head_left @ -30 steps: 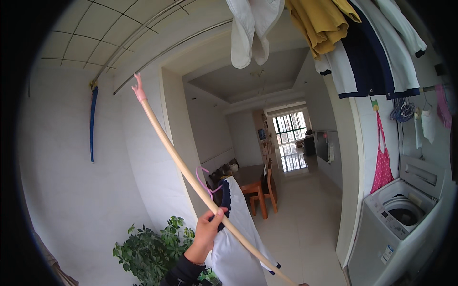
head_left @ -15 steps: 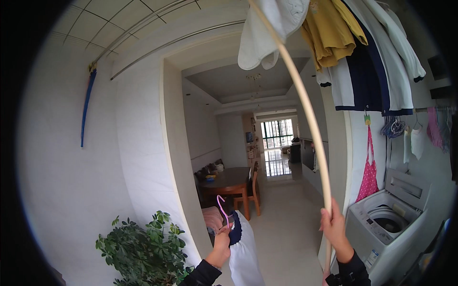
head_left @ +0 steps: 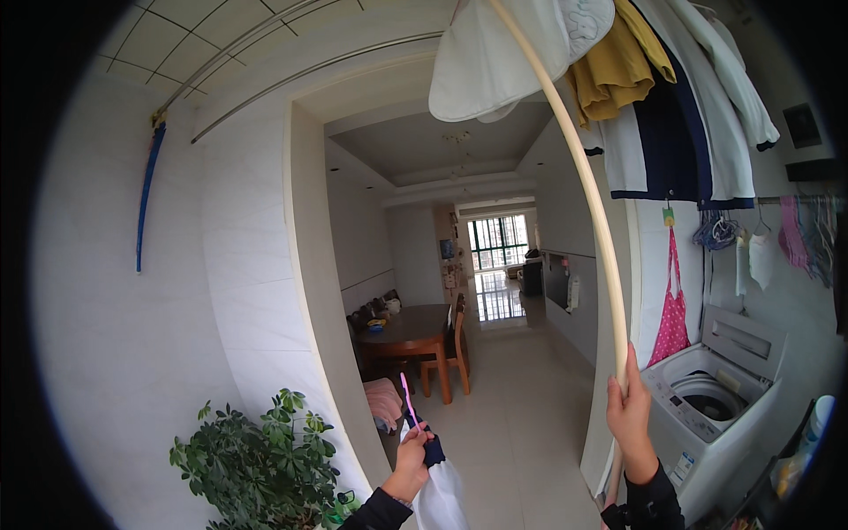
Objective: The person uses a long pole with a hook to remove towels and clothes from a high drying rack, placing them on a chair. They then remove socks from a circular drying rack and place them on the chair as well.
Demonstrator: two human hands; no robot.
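Observation:
My left hand [head_left: 408,459] is closed around the neck of a pink clothes hanger [head_left: 407,393], its upper end pointing up. From that hanger hangs a white garment [head_left: 443,502] with a dark navy edge, partly hidden by my hand and cut off below. My right hand [head_left: 630,415] grips a long pale wooden pole [head_left: 594,190]. The pole rises steeply and leans left toward the top, crossing in front of a white cloth piece [head_left: 481,75] hanging overhead. Its upper tip lies outside the view.
A yellow garment [head_left: 612,84] and a white-and-navy jacket [head_left: 667,150] hang at upper right. Metal rails [head_left: 327,64] run overhead. At right stands an open washing machine [head_left: 707,397]; a leafy plant [head_left: 256,464] is at lower left. Through the doorway are a table [head_left: 406,329] and chair [head_left: 458,344].
The hanger in my left hand has turned, so its hook shows nearly edge-on. The hanging white cloth shows larger, and the pole has shifted slightly right in view. Both grips stay.

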